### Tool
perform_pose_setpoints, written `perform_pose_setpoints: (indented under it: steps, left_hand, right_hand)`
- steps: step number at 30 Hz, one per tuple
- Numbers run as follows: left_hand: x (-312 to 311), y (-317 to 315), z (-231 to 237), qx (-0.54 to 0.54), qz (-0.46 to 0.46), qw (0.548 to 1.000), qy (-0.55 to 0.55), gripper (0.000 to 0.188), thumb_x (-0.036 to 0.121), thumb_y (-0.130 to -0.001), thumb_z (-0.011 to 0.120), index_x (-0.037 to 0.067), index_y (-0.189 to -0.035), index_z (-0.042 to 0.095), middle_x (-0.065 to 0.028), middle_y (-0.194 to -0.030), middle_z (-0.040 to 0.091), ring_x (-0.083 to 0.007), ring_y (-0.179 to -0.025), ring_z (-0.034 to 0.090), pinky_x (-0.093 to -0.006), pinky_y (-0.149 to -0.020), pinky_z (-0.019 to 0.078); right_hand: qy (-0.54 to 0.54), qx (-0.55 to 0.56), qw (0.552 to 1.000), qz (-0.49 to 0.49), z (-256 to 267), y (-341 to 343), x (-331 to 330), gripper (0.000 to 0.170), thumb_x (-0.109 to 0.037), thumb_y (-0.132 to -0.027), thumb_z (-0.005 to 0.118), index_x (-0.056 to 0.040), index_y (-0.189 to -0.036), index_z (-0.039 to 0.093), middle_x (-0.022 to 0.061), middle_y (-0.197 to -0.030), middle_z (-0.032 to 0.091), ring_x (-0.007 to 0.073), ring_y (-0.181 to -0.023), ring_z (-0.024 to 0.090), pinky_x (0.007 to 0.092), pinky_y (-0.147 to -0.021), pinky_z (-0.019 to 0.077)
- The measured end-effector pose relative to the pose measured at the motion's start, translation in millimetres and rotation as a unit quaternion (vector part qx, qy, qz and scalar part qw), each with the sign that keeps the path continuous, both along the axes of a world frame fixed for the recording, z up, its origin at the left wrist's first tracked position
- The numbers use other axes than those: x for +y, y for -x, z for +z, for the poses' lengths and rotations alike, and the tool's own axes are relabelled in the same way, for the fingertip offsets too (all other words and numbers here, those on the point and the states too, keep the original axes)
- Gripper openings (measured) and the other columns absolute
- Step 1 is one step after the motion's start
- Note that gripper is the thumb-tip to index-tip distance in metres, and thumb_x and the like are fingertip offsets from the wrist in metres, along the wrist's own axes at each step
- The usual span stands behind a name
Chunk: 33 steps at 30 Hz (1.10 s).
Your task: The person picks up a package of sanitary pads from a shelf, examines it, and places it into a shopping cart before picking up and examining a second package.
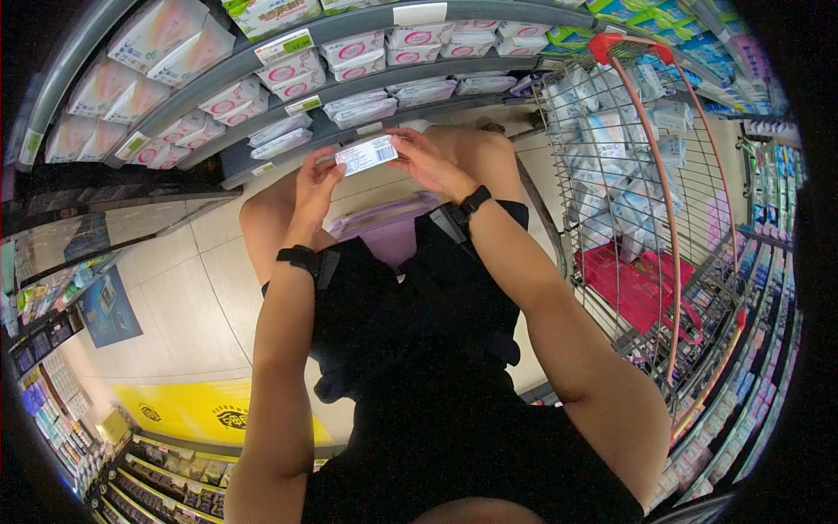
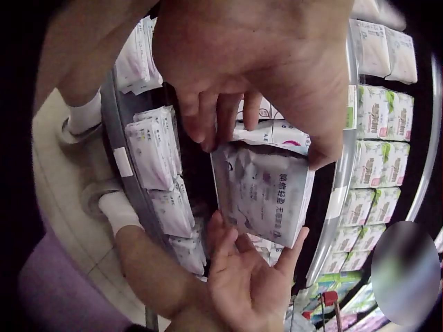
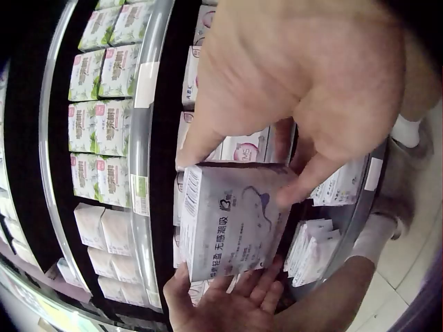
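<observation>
Both hands grip a flat white soft pack (image 1: pixel 367 155), which looks like sanitary pads, in front of a low shelf. My left hand (image 1: pixel 319 185) holds one end and my right hand (image 1: pixel 434 159) the other, thumbs and fingertips at its edges. A barcode and small print show in the head view. In the left wrist view, the broad face of the pack (image 2: pixel 259 190) bears printed characters. The right wrist view shows the pack (image 3: pixel 232 218) with a purple-blue line drawing and a barcode on its narrow side.
Shelves ahead carry rows of similar packs (image 1: pixel 360 109). At the right stands a wire shopping cart (image 1: pixel 665 166) with many white-blue packs and a red bag (image 1: pixel 624 284). A purple item (image 1: pixel 391 236) lies between the bent legs. Tiled floor (image 1: pixel 196 288) spreads to the left.
</observation>
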<state>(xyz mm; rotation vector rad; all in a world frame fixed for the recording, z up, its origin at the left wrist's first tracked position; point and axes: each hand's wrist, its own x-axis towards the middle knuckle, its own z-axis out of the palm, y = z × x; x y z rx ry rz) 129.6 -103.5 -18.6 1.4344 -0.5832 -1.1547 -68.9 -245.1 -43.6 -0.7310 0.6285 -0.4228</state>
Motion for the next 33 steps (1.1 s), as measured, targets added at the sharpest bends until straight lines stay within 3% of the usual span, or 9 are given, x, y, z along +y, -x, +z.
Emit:
perform_pose_setpoints:
  steps: [2, 8, 20, 29, 33]
  left_hand:
    - [0, 0, 4, 0.015, 0.014, 1.0, -0.003, 0.047, 0.011, -0.087, 0.073, 0.003, -0.128, 0.051, -0.0139, -0.111, 0.064, -0.018, -0.102, 0.06, -0.0293, -0.092, 0.0482]
    - [0, -3, -1, 0.001, 0.019, 1.0, -0.005, 0.046, 0.011, -0.087, 0.075, 0.003, -0.126, 0.052, -0.0129, -0.109, 0.064, -0.0177, -0.103, 0.06, -0.0294, -0.092, 0.0483]
    - [1, -2, -1, -0.013, -0.021, 1.0, -0.008, 0.05, 0.028, -0.091, 0.071, 0.005, -0.132, 0.052, -0.0111, -0.113, 0.065, -0.0154, -0.102, 0.06, -0.0285, -0.084, 0.0478]
    - [1, -5, -10, 0.02, -0.018, 1.0, 0.008, 0.049, 0.03, -0.094, 0.068, 0.002, -0.132, 0.054, -0.0079, -0.115, 0.066, -0.014, -0.104, 0.059, -0.0284, -0.083, 0.0496]
    - [-2, -3, -6, 0.02, 0.01, 1.0, 0.015, 0.047, 0.028, -0.094, 0.068, 0.001, -0.131, 0.055, -0.0078, -0.11, 0.067, -0.0131, -0.099, 0.061, -0.0266, -0.081, 0.0496]
  right_hand:
    - [0.0, 0.023, 1.0, 0.001, -6, -1, -1, 0.029, -0.03, -0.097, 0.063, -0.0081, -0.117, 0.062, 0.0046, -0.116, 0.065, 0.015, -0.105, 0.061, 0.033, -0.091, 0.053]
    - [0.001, 0.035, 0.999, 0.02, -8, 0, -2, 0.028, -0.033, -0.096, 0.065, -0.0086, -0.111, 0.066, 0.0032, -0.102, 0.069, 0.0138, -0.092, 0.064, 0.0307, -0.084, 0.055]
    - [0.032, 0.033, 0.999, 0.024, -4, 5, -4, 0.029, -0.032, -0.094, 0.068, -0.0116, -0.115, 0.067, 0.0013, -0.105, 0.069, 0.013, -0.09, 0.063, 0.0298, -0.08, 0.0536]
    - [0.028, 0.055, 0.997, 0.035, -1, 3, -6, 0.03, -0.034, -0.094, 0.069, -0.0125, -0.115, 0.067, -0.0002, -0.104, 0.069, 0.0112, -0.089, 0.063, 0.0282, -0.075, 0.051]
    - [0.05, 0.071, 0.995, 0.046, -1, 3, -4, 0.035, -0.034, -0.095, 0.067, -0.0145, -0.123, 0.062, -0.0005, -0.106, 0.067, 0.0115, -0.09, 0.063, 0.0278, -0.075, 0.05]
